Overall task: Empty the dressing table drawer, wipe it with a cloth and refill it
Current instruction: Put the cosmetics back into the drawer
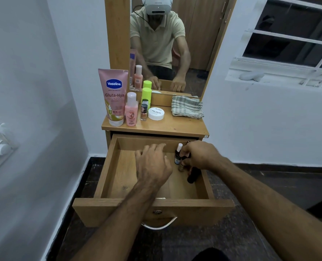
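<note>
The wooden drawer [109, 170] of the dressing table stands pulled out, mostly bare inside. My right hand [199, 154] reaches into its right side and pinches small bottles, among them a dark one with a white cap [178, 153]. A black tube [193, 175] lies just below that hand. My left hand [152, 164] hovers over the drawer's middle with relaxed fingers, holding nothing. On the tabletop [175, 127] stand a pink Vaseline tube [114, 97], a pink bottle [131, 110], a green-capped bottle [146, 96], a small nail polish bottle [143, 112] and a white round tin [156, 113]. A folded checked cloth [187, 106] lies at the right.
A mirror [194, 44] rises behind the tabletop and reflects the person. White walls close in on both sides, with a switch plate [0, 146] at the left and a barred window [292, 40] at the right. The drawer front carries a metal handle [159, 226].
</note>
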Demonstrator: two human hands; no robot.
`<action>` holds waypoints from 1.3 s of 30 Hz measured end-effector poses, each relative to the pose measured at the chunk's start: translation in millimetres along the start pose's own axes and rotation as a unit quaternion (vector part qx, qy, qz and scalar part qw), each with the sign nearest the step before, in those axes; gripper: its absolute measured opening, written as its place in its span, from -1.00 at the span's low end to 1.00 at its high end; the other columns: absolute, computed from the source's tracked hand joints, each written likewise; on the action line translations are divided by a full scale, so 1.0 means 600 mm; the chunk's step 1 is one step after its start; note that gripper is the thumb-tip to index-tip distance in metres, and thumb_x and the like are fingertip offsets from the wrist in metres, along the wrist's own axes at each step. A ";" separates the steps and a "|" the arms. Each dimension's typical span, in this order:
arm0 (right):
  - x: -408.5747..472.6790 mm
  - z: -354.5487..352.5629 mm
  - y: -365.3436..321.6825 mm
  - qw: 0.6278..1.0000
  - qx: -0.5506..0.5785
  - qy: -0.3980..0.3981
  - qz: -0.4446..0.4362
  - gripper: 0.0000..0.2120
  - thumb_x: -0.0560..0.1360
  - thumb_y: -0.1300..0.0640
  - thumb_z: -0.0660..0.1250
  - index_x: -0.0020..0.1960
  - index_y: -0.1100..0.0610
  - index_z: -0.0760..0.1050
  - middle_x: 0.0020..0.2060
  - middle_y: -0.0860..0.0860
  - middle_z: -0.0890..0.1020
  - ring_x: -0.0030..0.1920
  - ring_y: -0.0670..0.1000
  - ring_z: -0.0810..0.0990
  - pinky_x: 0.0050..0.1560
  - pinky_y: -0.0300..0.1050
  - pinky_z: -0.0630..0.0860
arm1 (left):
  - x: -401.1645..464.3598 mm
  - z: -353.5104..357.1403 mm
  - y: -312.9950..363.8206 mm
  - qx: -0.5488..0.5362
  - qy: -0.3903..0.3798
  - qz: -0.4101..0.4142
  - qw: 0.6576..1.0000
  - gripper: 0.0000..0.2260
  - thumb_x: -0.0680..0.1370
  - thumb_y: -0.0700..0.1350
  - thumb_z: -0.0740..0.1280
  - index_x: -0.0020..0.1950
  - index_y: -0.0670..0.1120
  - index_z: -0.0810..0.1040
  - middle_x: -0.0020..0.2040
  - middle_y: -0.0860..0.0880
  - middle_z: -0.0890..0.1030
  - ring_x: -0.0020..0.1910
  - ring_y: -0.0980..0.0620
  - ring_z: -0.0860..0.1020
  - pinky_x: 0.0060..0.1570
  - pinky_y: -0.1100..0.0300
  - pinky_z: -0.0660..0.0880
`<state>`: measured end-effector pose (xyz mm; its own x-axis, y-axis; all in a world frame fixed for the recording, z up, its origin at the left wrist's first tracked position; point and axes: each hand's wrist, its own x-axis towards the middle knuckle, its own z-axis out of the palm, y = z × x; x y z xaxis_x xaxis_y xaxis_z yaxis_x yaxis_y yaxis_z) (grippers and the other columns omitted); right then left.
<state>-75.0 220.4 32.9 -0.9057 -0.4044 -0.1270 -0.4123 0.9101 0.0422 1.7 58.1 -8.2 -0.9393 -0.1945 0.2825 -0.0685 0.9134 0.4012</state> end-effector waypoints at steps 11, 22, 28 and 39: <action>-0.001 0.011 -0.007 1.000 0.015 0.010 -0.010 -0.71 0.51 -0.05 0.46 0.22 -0.11 0.60 0.05 -0.11 0.55 0.04 -0.03 0.54 -0.08 -0.05 0.56 | 0.000 -0.006 0.003 -0.021 0.001 -0.010 1.000 -0.57 0.59 0.04 0.23 0.47 0.07 0.42 0.31 0.09 0.56 0.25 0.06 0.46 0.28 0.02 0.32; 0.011 -0.022 -0.007 0.982 0.172 0.075 0.002 -0.86 0.54 0.02 0.41 0.09 -0.13 0.65 -0.07 -0.23 0.62 -0.04 -0.13 0.59 0.00 0.00 0.63 | -0.004 -0.014 0.007 -0.029 0.002 -0.013 0.999 -0.58 0.58 0.03 0.24 0.46 0.08 0.43 0.30 0.09 0.56 0.25 0.05 0.47 0.27 0.02 0.32; 0.069 -0.075 -0.070 0.965 0.199 0.171 -0.024 -0.65 0.56 -0.08 0.39 0.34 -0.13 0.52 0.10 -0.17 0.59 -0.01 -0.12 0.53 0.02 0.01 0.60 | -0.001 -0.018 0.007 -0.022 -0.015 -0.031 0.999 -0.60 0.57 0.03 0.29 0.42 0.11 0.42 0.29 0.11 0.55 0.27 0.06 0.46 0.29 0.01 0.29; 0.166 -0.129 -0.149 0.988 0.103 0.110 -0.044 -0.44 0.59 -0.02 0.33 0.54 -0.16 0.23 0.35 0.02 0.45 0.23 0.07 0.54 0.16 0.10 0.57 | 0.003 -0.021 0.007 -0.058 -0.048 -0.073 0.994 -0.72 0.51 0.01 0.38 0.20 0.10 0.43 0.13 0.08 0.53 0.17 0.03 0.46 0.30 -0.06 0.32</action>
<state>-136.0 91.5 93.3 -0.8761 -0.4721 0.0978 -0.4821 0.8604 -0.1655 4.1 57.0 5.0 -0.9505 -0.2818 0.1308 -0.1727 0.8292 0.5316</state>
